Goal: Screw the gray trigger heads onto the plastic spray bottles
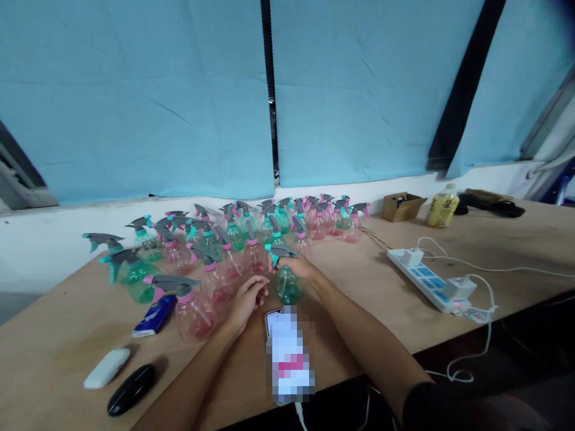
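My right hand (297,263) is wrapped round the grey and teal spray head of a green spray bottle (287,288), which stands upright just behind the phone. To its left, my left hand (250,296) hovers over the table with loosely curled fingers partly apart and nothing visible in them. A clear pink spray bottle (194,314) with a grey and pink head stands to the left of that hand. Several more pink and green spray bottles (256,254) crowd together behind both hands. The phone (290,353), its screen blurred out, lies between my forearms.
A blue packet (155,315), a white case (106,368) and a black case (132,390) lie at the left. On the right are a power strip (424,280) with plugged-in chargers, a cardboard box (402,208) and a yellow drink bottle (442,208). Cables trail across the table (354,293).
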`<state>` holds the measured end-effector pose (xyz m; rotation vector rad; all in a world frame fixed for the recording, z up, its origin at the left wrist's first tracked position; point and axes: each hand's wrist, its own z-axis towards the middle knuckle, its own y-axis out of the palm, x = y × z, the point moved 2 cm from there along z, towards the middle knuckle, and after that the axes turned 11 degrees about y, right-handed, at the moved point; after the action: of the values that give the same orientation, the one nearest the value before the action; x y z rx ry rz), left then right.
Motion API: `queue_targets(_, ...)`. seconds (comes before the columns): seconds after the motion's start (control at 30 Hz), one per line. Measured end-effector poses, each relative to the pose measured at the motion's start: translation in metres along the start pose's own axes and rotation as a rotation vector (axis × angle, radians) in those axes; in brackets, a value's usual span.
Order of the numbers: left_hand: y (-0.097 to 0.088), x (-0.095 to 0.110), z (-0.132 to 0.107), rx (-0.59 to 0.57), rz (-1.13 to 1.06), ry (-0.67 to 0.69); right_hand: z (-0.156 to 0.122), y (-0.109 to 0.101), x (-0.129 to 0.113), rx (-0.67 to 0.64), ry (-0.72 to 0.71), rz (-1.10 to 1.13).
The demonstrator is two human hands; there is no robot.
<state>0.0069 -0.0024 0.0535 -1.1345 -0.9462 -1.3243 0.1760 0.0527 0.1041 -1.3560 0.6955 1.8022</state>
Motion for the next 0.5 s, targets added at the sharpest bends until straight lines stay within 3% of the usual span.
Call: queue_targets(0.5, -0.0024, -0.0049, 0.0006, -0.039, 0.031, 0.012, 0.0006, -0.0006, 0.0007, -0.008, 0.002, -0.006)
